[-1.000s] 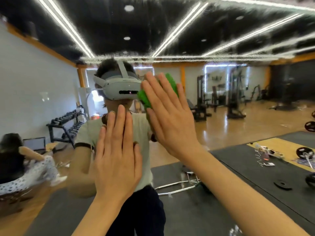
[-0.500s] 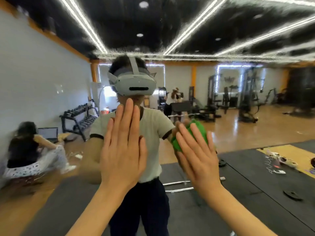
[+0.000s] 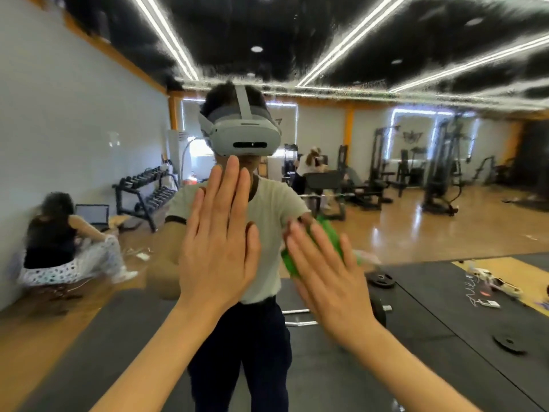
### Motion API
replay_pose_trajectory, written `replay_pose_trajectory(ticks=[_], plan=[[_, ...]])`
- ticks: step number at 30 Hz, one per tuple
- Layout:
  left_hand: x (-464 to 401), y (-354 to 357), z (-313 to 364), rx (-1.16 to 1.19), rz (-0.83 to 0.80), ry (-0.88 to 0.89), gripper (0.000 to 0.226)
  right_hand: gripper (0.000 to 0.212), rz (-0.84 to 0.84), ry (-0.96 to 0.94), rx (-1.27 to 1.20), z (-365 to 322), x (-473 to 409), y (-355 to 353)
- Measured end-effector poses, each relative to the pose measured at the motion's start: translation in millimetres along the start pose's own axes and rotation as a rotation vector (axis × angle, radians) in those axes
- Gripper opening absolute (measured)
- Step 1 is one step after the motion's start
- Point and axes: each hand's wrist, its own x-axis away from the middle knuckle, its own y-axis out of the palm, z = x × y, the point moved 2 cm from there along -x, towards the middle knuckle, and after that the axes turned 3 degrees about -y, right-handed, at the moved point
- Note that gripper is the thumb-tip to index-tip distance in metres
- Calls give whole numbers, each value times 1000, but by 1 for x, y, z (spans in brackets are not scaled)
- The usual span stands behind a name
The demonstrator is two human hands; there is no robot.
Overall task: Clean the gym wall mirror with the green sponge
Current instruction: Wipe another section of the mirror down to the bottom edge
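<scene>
The gym wall mirror [image 3: 89,120] fills the whole view and shows my own reflection with a headset. My right hand [image 3: 323,278] presses the green sponge [image 3: 329,236] flat against the glass with straight fingers; most of the sponge is hidden behind the palm. My left hand [image 3: 219,248] lies flat on the mirror just left of it, fingers straight and together, holding nothing. A band of dried spray or foam runs across the upper glass [image 3: 356,84].
Everything else is a reflection: a person sitting on the floor at the left [image 3: 59,242], a dumbbell rack [image 3: 145,191], weight machines at the back right [image 3: 439,171], black mats and weight plates [image 3: 508,343] on the floor.
My right hand has slid the sponge down the glass from head height to chest height and a little to the right. My left hand has stayed flat on the mirror.
</scene>
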Motion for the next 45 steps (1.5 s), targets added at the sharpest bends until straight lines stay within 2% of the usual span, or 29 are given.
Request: replay_pose_trajectory(ticks=[2, 4, 8, 10, 12, 15, 17, 18, 19, 21, 24, 26, 29, 32, 34, 37, 39, 42, 45], plan=[[0, -1, 0, 0, 0, 0, 63, 57, -35, -118, 53, 6, 23, -1], [1, -1, -1, 2, -2, 1, 65, 51, 1, -81, 23, 37, -3, -8], [1, -1, -1, 30, 11, -5, 64, 46, 256, 342, -194, 107, -88, -25], [1, -1, 0, 45, 16, -18, 63, 47, 315, 435, -195, 104, -94, -22], [1, -3, 1, 75, 14, -22, 62, 52, 257, 367, -132, 74, -59, -14], [0, -5, 13, 124, -7, -4, 62, 60, 72, 60, -16, 32, 32, -1], [-2, 0, 36, 161, -47, 46, 62, 65, 22, -102, 24, 42, 50, -1], [-4, 4, 50, 184, -65, 69, 62, 64, 23, -125, 25, 57, 38, -5], [-5, 9, 66, 209, -75, 88, 61, 63, 44, -90, 14, 74, 15, -9], [-11, 20, 93, 251, -62, 97, 59, 57, 125, 113, -44, 120, -42, -22], [-21, 35, 118, 302, -31, 25, 60, 50, 284, 358, -56, 162, -94, -34], [-23, 43, 123, 306, -33, -24, 61, 54, 248, 317, -5, 149, -74, -27], [-22, 51, 124, 239, -27, -23, 62, 70, 45, 33, 16, 100, 24, -11], [-22, 53, 122, 153, -17, -10, 64, 70, -45, -176, 54, 95, 87, -12], [-21, 55, 122, 111, -21, 6, 66, 67, -30, -138, 39, 125, 53, -18], [-21, 56, 121, 76, -13, 17, 66, 56, 143, 181, -35, 184, -43, -36], [-21, 56, 122, 56, -2, 20, 65, 53, 256, 330, -45, 201, -79, -42], [-21, 57, 122, 42, -8, 14, 65, 55, 215, 266, -67, 172, -44, -32], [-21, 56, 123, 24, -8, 15, 63, 61, 25, 48, -28, 126, 56, -19]])
